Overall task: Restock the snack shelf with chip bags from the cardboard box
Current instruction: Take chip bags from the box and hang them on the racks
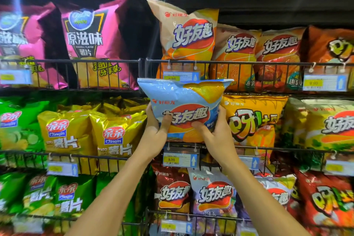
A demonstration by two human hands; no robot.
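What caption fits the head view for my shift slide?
Left hand and right hand grip a light-blue chip bag in front of the middle wire shelf, beside a yellow bag.

Blue chip bag (183, 105): 好友趣 across the red oval, 好丽友 logo top left.
Tan bag (189, 34), top shelf: same 好友趣 and 好丽友.
Pink bag (90, 44): 原滋味, 薯片, 分享装 lower down. The small English line under 原滋味 is barely legible.
Gold bags (115, 136): 亲亲, Qinqin, 薯片, part of POTATO.
Green bags (70, 195): 亲亲, Qinqin, 薯片.
Yellow bag (252, 120): large 呀, 好丽友 at top.
Middle price tag (179, 159): 9.90 on yellow, white up arrow on blue.
Right price tag (323, 82): 9.90.
Left tags (15, 77): blurred, unreadable.
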